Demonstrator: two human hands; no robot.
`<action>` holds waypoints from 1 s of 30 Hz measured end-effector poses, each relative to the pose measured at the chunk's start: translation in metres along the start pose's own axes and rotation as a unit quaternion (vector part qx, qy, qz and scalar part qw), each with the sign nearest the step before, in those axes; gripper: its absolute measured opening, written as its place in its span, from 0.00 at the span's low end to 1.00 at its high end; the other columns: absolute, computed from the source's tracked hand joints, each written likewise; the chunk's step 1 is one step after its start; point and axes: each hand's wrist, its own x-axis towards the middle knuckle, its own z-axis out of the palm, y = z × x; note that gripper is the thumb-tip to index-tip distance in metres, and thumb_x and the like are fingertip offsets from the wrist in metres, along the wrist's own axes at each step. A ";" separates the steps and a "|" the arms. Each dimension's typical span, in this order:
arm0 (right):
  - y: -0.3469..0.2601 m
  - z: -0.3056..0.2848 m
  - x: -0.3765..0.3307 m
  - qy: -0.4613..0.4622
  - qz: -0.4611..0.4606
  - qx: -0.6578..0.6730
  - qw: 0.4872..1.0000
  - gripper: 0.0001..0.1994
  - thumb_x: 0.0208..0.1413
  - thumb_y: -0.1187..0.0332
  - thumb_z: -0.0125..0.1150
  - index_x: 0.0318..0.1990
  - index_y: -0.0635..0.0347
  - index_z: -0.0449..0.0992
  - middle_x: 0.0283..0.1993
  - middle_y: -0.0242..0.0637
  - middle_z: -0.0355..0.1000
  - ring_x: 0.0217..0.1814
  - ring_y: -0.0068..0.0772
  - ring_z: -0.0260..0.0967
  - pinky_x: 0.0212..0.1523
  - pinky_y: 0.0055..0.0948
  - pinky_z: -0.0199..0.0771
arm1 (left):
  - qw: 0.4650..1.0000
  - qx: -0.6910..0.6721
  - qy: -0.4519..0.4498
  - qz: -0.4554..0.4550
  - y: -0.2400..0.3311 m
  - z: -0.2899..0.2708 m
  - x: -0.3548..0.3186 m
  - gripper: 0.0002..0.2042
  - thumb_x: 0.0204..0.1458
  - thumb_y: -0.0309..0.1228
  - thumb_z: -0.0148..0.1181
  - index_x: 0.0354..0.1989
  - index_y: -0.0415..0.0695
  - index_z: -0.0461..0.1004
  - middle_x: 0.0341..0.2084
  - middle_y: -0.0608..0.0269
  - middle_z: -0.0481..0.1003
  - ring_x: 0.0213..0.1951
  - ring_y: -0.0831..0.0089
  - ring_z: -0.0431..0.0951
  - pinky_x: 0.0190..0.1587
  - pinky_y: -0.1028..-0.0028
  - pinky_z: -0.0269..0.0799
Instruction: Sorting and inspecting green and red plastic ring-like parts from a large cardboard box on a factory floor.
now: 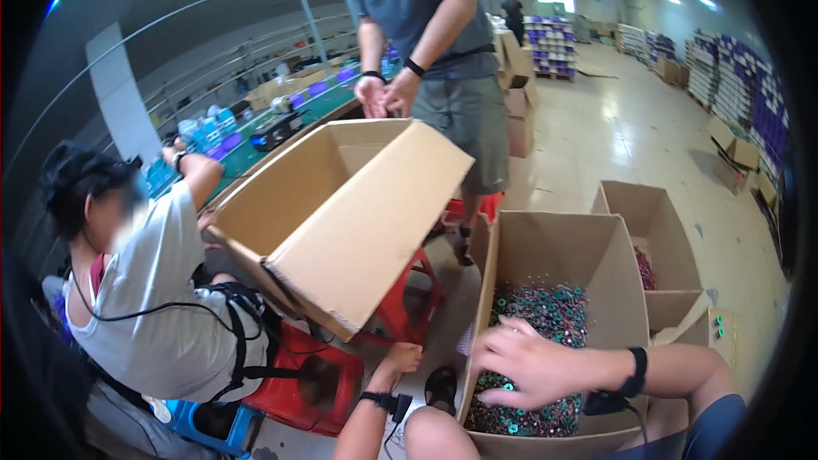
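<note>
My right hand (530,366) reaches over a tall cardboard box (567,243) beside my knee, fingers apart and palm down. Small loose parts (545,307) in green, dark and reddish tones cover the bottom of that box. Whether my fingertips touch them is hard to tell. To the left of the box, my left hand (400,359) is closed, its fingers curled in near a red stool (396,302). Anything inside that hand is hidden. Both of my wrists wear black bands.
An open cardboard box (375,230) stands tilted ahead, between a standing person (426,34) and a seated person (162,290). Another box (656,238) with reddish parts sits at the right. A green workbench (247,153) runs along the left; stacked goods (733,77) line the far right.
</note>
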 end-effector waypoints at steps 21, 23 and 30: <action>0.181 0.190 -0.183 -0.319 0.355 0.102 0.873 0.17 0.50 0.59 0.55 0.35 0.64 0.81 0.37 0.49 0.77 0.39 0.53 0.74 0.40 0.45 0.72 | 0.921 -0.195 -0.202 0.269 0.431 0.205 -0.296 0.14 0.62 0.30 0.48 0.51 0.34 0.70 0.24 0.69 0.76 0.29 0.78 0.79 0.30 0.81 0.76; 0.192 0.217 -0.186 -0.349 0.363 0.100 0.858 0.16 0.45 0.64 0.54 0.38 0.62 0.82 0.41 0.48 0.78 0.43 0.50 0.75 0.43 0.44 0.74 | 0.903 -0.319 -0.209 0.196 0.396 0.219 -0.244 0.12 0.61 0.28 0.49 0.49 0.35 0.71 0.26 0.66 0.76 0.28 0.78 0.76 0.31 0.79 0.75; 0.216 0.310 -0.180 -0.350 0.483 0.110 0.795 0.33 0.47 0.62 0.59 0.65 0.43 0.62 0.65 0.52 0.60 0.64 0.57 0.60 0.54 0.59 0.69 | 0.962 -0.221 -0.159 0.025 0.179 0.255 -0.160 0.12 0.62 0.34 0.52 0.47 0.39 0.74 0.33 0.62 0.78 0.34 0.76 0.77 0.39 0.74 0.75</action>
